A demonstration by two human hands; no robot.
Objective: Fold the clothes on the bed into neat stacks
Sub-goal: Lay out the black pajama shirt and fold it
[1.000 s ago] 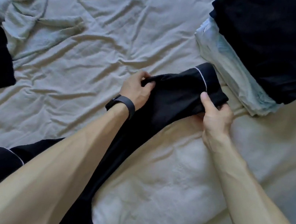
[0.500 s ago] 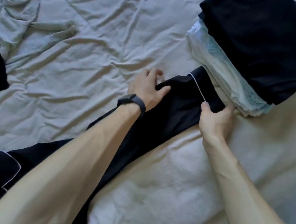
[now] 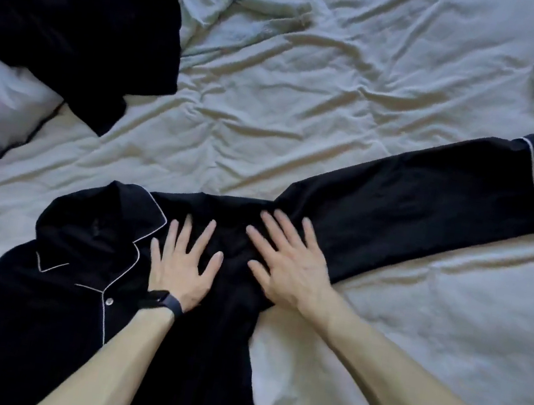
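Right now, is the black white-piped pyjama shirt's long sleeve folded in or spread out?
Spread out: the black white-piped sleeve lies flat, stretched rightward across the pale sheet.

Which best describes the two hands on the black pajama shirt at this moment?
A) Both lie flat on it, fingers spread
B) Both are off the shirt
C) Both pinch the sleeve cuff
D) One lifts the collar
A: the left hand and right hand rest palm down with straight, spread fingers on the black pajama shirt near its shoulder, and the sleeve lies stretched out untouched.
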